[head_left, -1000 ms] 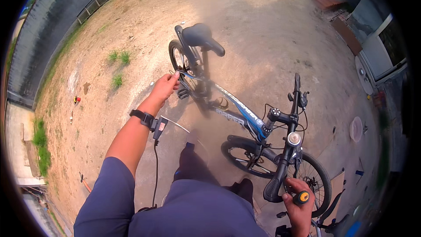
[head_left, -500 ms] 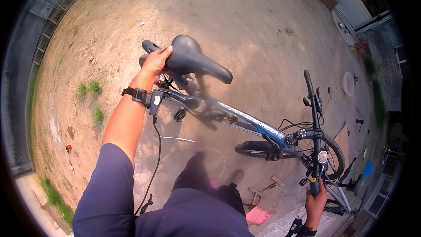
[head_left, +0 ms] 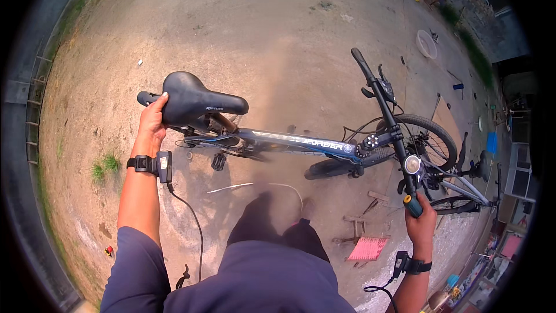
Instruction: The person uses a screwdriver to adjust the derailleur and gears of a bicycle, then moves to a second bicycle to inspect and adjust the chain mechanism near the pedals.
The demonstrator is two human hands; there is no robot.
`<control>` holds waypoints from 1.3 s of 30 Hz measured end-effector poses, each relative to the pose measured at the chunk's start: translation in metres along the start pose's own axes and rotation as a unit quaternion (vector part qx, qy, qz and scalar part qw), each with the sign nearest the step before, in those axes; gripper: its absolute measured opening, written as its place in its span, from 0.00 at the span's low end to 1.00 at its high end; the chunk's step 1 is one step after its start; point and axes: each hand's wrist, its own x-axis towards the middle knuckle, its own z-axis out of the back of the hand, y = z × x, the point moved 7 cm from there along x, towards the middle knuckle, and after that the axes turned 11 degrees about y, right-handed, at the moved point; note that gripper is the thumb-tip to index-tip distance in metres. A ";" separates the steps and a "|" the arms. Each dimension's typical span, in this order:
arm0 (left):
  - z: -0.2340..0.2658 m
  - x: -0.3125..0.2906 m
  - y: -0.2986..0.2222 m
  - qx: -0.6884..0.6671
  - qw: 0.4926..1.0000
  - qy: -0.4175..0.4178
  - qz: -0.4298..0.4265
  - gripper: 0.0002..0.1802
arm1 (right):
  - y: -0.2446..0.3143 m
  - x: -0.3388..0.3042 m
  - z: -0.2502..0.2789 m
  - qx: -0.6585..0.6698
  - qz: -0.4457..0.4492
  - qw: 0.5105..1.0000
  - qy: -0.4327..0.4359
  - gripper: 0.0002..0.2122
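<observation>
A bicycle with a blue and silver frame (head_left: 289, 141) stands across in front of me, saddle to the left, handlebar to the right. My left hand (head_left: 154, 120) is closed on the rear edge of its black saddle (head_left: 191, 101), thumb on top, other fingers mostly hidden. Over at the near end of the black handlebar (head_left: 389, 113), my right hand (head_left: 423, 220) wraps round the grip. A dark green piece with a yellow-orange end (head_left: 412, 204) shows at that hand; whether it belongs to the grip I cannot tell. A round silver bell (head_left: 412, 164) sits just beyond it.
A pink-topped stool (head_left: 368, 248) lies at the near right. Behind the front wheel (head_left: 431, 142) is a second bicycle (head_left: 463, 190). A pale tub (head_left: 426, 44) stands far right. A white hose or cord (head_left: 249, 184) crosses the ground between me and the bicycle.
My view has turned, swinging the right-hand surroundings upward. The saddle and my left hand appear farther left and lower; the handlebar and my right hand appear higher. Both hands keep their holds.
</observation>
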 end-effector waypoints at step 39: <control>0.080 -0.361 0.255 -0.180 0.912 -0.368 -0.002 0.25 | -0.003 0.053 -0.058 -0.065 0.163 0.972 0.159 0.17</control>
